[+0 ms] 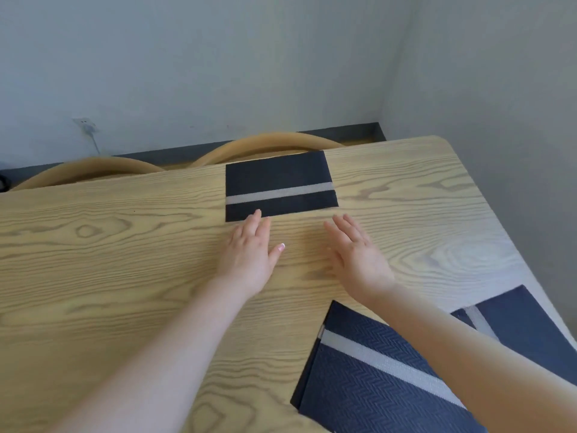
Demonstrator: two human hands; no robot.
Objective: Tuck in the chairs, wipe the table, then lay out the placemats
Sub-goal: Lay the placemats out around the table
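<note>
Wood-grain worktop [125, 251] is carrying three dark mats now, so the placemat step is the one in hand; the two chairs [265, 145] are sitting tucked under the far edge of the worktop, and I judge the wiping is done, though nothing here is proving it. One mat [281, 185], dark with a pale stripe, is lying flat at the far edge of the worktop, just in front of the right-hand chair. The left hand [249, 257] is hovering or resting at the near-left corner of this mat, its fingers [257, 220] straight and close together, the tips touching or almost touching the mat edge; they are holding nothing. The right hand [359, 254] is lying apart from the mat, nearer to the person, fingers straight and a little spread, also holding nothing.

Two more mats are waiting at the near right corner of the worktop: a second mat [374, 379] lying crooked, and a third mat [530, 323] beside it at the right edge, partly hidden by the right forearm.

Next move, as I judge it, is calling for taking the second mat and setting it square at another seat, probably before the left-hand chair [87, 170].
</note>
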